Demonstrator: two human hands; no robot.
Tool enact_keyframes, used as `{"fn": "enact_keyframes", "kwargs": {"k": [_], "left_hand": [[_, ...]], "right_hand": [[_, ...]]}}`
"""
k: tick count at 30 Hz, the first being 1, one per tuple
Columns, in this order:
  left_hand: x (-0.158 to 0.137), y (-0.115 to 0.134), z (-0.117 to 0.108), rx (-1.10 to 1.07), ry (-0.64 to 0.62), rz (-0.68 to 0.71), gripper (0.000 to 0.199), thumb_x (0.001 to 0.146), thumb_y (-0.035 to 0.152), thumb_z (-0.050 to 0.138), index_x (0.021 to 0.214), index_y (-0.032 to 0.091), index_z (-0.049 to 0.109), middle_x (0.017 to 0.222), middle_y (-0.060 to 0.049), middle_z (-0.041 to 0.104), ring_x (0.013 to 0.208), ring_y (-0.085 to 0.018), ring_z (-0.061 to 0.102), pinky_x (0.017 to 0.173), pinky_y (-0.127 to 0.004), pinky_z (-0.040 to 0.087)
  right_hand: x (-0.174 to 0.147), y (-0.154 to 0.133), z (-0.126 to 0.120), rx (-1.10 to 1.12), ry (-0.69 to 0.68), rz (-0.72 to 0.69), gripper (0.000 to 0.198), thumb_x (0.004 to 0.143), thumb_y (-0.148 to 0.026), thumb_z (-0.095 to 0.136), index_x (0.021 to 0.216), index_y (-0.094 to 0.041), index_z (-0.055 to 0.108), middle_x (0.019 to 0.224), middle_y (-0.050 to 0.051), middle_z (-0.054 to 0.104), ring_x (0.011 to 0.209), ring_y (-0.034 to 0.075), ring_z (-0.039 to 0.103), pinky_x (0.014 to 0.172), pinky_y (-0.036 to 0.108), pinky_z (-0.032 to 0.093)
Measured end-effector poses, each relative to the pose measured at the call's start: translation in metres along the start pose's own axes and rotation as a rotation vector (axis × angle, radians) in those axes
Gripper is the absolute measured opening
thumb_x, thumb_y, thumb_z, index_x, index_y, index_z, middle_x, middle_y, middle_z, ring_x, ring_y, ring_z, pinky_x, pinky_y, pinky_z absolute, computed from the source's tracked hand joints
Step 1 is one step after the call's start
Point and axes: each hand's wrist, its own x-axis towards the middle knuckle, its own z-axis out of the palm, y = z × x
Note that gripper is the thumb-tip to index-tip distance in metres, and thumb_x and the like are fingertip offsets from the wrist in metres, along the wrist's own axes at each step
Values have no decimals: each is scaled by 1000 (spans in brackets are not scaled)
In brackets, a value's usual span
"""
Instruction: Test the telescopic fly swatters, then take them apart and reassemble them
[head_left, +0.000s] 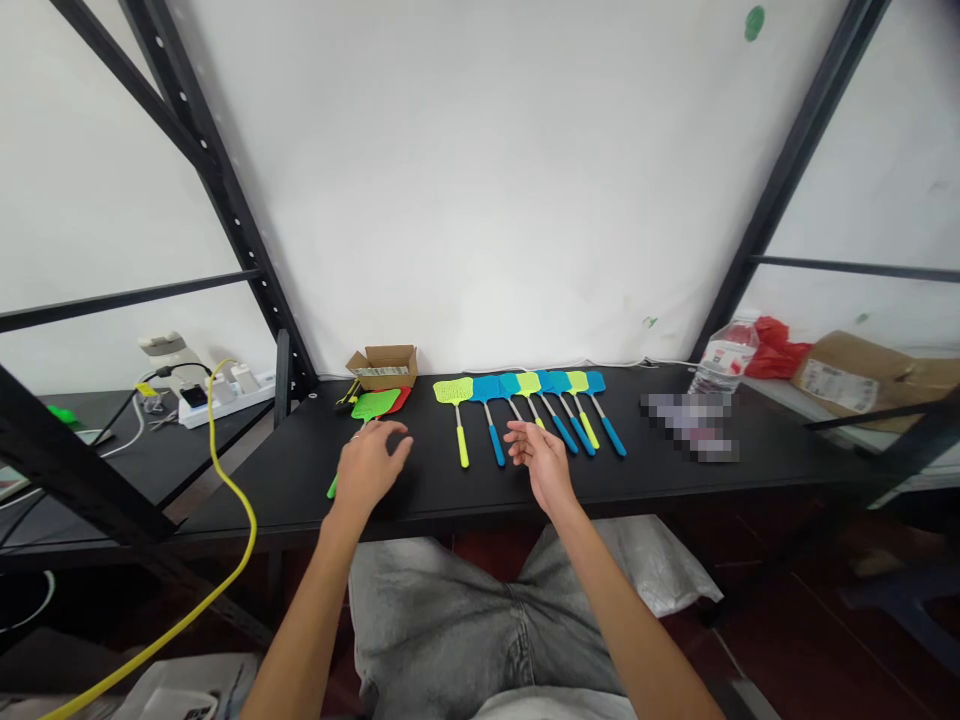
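Observation:
My left hand (370, 464) is over a green fly swatter (376, 404) at the left of the black shelf, thumb and fingers apart. It hides the middle of that swatter, and I cannot tell if it touches it. Under the green head, part of a red fly swatter (400, 399) shows. To the right, several yellow and blue fly swatters lie in a row, heads toward the wall and some overlapping. A yellow one (454, 391) is leftmost, a blue one (595, 382) rightmost. In front of the row, my right hand (541, 458) is raised, empty, with loosely bent fingers apart.
A small open cardboard box (382, 367) stands behind the green swatter. At the right are a plastic bottle (725, 358), a red bag (777, 348) and a brown package (862, 375). A yellow cable (244, 500) hangs at the left, near a white power strip (225, 397).

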Motion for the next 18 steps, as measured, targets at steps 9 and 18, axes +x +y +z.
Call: {"fn": "enact_keyframes", "kwargs": {"k": [9, 18], "left_hand": [[-3, -55, 4, 198, -116, -335, 41, 87, 36, 46, 125, 26, 56, 116, -13, 63, 101, -33, 61, 77, -41, 49], [-1, -46, -1, 80, -91, -441, 39, 83, 32, 52, 122, 32, 57, 113, -7, 65, 96, -30, 63, 74, -37, 49]], "right_hand": [[1, 2, -2, -17, -15, -7, 35, 84, -49, 60, 92, -18, 74, 83, 8, 69, 64, 14, 56, 53, 26, 40], [2, 3, -4, -31, -9, -7, 37, 82, -51, 61, 92, -18, 74, 82, 8, 69, 63, 14, 56, 52, 26, 40]]}}
